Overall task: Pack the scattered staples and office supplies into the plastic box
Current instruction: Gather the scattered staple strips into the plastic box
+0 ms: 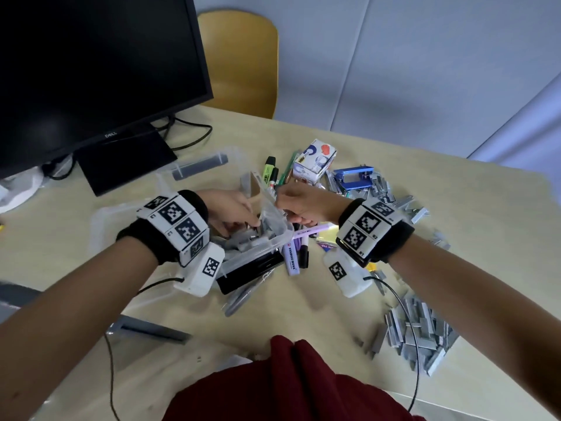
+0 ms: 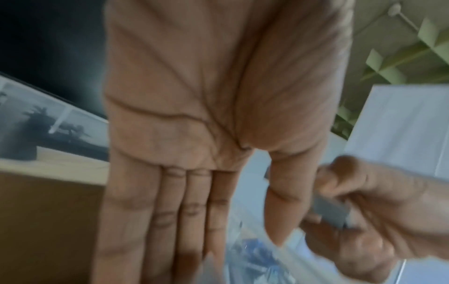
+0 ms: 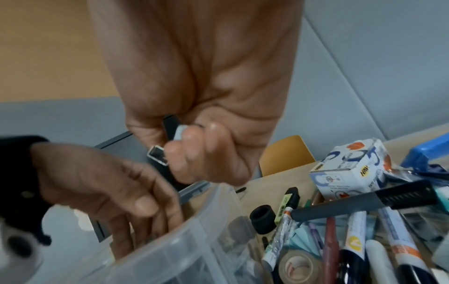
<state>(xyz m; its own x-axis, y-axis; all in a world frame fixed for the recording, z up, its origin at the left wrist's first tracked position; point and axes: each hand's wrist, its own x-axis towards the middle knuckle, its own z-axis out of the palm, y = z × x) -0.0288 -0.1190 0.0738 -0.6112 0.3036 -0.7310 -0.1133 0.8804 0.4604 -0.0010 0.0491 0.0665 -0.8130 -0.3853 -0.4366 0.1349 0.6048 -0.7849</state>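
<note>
The clear plastic box (image 1: 274,238) sits mid-table with grey staple strips inside. My left hand (image 1: 243,221) reaches into it with straight fingers (image 2: 184,211) and holds nothing. My right hand (image 1: 291,205) hovers at the box's right rim, its fingers curled round a short staple strip (image 3: 159,156), also seen in the left wrist view as a grey staple strip (image 2: 330,211). Loose staples lie in a pile (image 1: 419,338) at the front right and another pile (image 1: 385,189) behind my right wrist. Markers (image 1: 291,259) lie beside the box.
A black monitor (image 1: 91,71) stands at the back left, a yellow chair (image 1: 243,62) behind the table. A white carton (image 1: 315,161), a blue metal tool (image 1: 355,177), a green highlighter (image 1: 268,171) and a tape roll (image 3: 301,267) crowd the right of the box. A clear lid (image 1: 103,220) lies left.
</note>
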